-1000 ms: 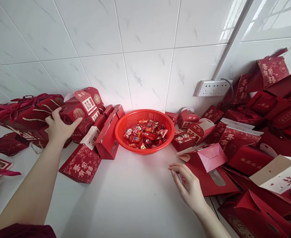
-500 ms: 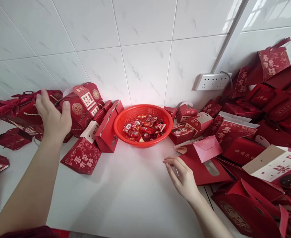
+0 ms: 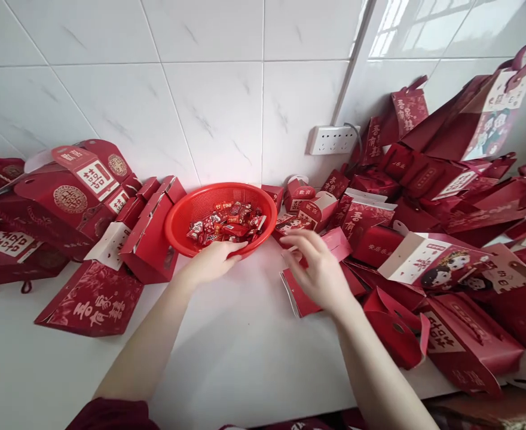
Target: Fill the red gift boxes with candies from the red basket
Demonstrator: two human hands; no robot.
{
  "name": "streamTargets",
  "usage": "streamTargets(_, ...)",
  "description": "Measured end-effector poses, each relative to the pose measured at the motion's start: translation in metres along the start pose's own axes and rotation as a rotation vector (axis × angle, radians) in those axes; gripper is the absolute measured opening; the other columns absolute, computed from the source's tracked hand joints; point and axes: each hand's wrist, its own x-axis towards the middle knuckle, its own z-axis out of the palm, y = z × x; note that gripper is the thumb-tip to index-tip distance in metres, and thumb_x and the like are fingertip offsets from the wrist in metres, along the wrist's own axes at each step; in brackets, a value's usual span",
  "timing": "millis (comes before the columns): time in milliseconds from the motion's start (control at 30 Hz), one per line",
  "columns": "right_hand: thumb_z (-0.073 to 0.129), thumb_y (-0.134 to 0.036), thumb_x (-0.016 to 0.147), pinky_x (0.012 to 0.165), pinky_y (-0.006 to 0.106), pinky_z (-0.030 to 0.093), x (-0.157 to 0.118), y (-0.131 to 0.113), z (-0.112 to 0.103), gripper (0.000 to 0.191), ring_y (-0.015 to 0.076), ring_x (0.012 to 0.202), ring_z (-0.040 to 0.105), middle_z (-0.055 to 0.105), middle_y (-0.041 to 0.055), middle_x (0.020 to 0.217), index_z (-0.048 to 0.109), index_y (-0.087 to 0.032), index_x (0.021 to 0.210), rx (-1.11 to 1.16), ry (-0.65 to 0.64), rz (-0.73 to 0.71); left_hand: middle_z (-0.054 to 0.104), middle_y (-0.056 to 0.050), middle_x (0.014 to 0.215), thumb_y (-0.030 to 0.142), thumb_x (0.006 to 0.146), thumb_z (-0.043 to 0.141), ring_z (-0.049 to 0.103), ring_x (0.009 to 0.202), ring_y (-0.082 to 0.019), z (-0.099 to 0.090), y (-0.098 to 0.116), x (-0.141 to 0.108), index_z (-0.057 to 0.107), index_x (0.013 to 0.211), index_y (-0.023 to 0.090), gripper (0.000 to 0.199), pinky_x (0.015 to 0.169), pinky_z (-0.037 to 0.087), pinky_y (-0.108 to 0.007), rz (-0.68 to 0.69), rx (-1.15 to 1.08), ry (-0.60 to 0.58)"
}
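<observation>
A red plastic basket [image 3: 180, 224] stands against the tiled wall with wrapped red candies [image 3: 234, 220] inside. At its front rim is my left hand [image 3: 211, 263], fingers apart, nothing seen in it; whether it touches the rim is unclear. My right hand [image 3: 314, 263] is right of the basket, above a flat red box [image 3: 301, 292] and beside a pink box flap [image 3: 337, 242]. Its fingers are spread and curved, with nothing visible between them.
Several red gift boxes [image 3: 70, 197] stand at the left, with a patterned red box [image 3: 97, 298] lying in front. A large pile of red boxes and bags [image 3: 460, 263] fills the right. A white power strip [image 3: 335, 140] is on the wall.
My left hand has come down from the raised position at the left to the basket's front rim. My right hand has moved over the flat red box. The view has turned right.
</observation>
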Motion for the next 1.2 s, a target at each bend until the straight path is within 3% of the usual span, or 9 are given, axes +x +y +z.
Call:
streamTargets(200,0.051,-0.034,0.095,0.093,0.055,0.049,0.046,0.012,-0.041,0.033,0.0358,0.12,0.054,0.06,0.0153,0.129,0.059,-0.019,0.123,-0.371,-0.024,0.395,0.061,0.004,0.138,0.04,0.096,0.046,0.059,0.125,-0.028,-0.01,-0.009,0.006,0.053,0.141,0.04,0.046,0.107,0.043,-0.039,0.01,0.009,-0.048)
streamTargets(367,0.061,-0.044,0.086,0.1,0.052,0.044,0.047,0.02,-0.039,0.05,0.0334,0.13,0.047,0.053,0.0121,0.14,0.054,-0.025,0.132,-0.311,-0.211,0.435,0.058,0.007,0.142,0.042,0.095,0.049,0.054,0.131,-0.024,-0.01,-0.018,0.007,0.054,0.141,0.038,0.046,0.111,0.039,-0.034,0.039,-0.067,-0.066)
streamTargets(500,0.075,-0.047,0.071,0.104,0.054,0.039,0.044,0.034,-0.037,0.074,0.0376,0.139,0.036,0.044,0.0149,0.149,0.05,-0.024,0.137,-0.342,-0.367,0.585,0.063,-0.002,0.136,0.038,0.094,0.051,0.058,0.125,-0.023,-0.002,-0.007,0.002,0.061,0.134,0.029,0.042,0.105,0.043,-0.033,0.069,-0.063,0.116)
streamTargets(600,0.069,-0.04,0.078,0.1,0.052,0.042,0.045,0.048,-0.042,0.064,0.0375,0.132,0.044,0.05,0.0185,0.141,0.05,-0.019,0.135,-0.37,-0.358,0.649,0.072,-0.007,0.111,0.042,0.094,0.052,0.066,0.106,-0.022,0.021,0.012,-0.002,0.071,0.109,0.021,0.032,0.095,0.048,-0.032,0.103,-0.17,0.225)
streamTargets(767,0.055,-0.034,0.089,0.094,0.047,0.046,0.043,0.062,-0.048,0.043,0.0346,0.12,0.055,0.06,0.0177,0.126,0.055,-0.016,0.128,-0.429,-0.266,0.624,0.066,-0.006,0.061,0.069,0.087,0.049,0.066,0.057,-0.019,0.098,0.038,0.003,0.063,0.066,0.015,0.06,0.055,0.05,-0.027,-0.168,-0.526,-0.202)
streamTargets(867,0.053,-0.031,0.091,0.094,0.046,0.046,0.043,0.062,-0.046,0.04,0.0335,0.119,0.056,0.061,0.0181,0.125,0.056,-0.015,0.128,-0.425,-0.273,0.58,0.063,-0.005,0.056,0.066,0.087,0.05,0.064,0.048,-0.018,0.14,0.046,0.011,0.058,0.065,0.016,0.054,0.047,0.048,-0.026,-0.201,-0.572,-0.293)
streamTargets(933,0.054,-0.032,0.091,0.095,0.045,0.045,0.044,0.06,-0.045,0.04,0.0324,0.118,0.057,0.062,0.018,0.125,0.057,-0.016,0.127,-0.383,-0.299,0.559,0.065,-0.004,0.059,0.053,0.089,0.051,0.065,0.05,-0.018,0.151,0.049,0.015,0.058,0.069,0.017,0.041,0.048,0.048,-0.026,-0.197,-0.59,-0.318)
streamTargets(1033,0.054,-0.034,0.092,0.097,0.045,0.045,0.046,0.055,-0.047,0.039,0.0313,0.119,0.057,0.062,0.0171,0.129,0.059,-0.016,0.126,-0.326,-0.312,0.521,0.067,-0.003,0.066,0.031,0.086,0.05,0.066,0.056,-0.017,0.133,0.052,0.016,0.057,0.068,0.017,0.024,0.053,0.048,-0.026,-0.157,-0.57,-0.281)
streamTargets(1200,0.052,-0.03,0.094,0.097,0.043,0.046,0.048,0.037,-0.053,0.032,0.0281,0.115,0.061,0.067,0.011,0.125,0.063,-0.018,0.122,-0.234,-0.186,0.347,0.051,0.003,0.058,0.027,0.086,0.05,0.046,0.055,-0.011,0.044,0.058,-0.012,0.044,0.06,0.018,0.029,0.052,0.027,-0.025,-0.069,-0.422,-0.051)
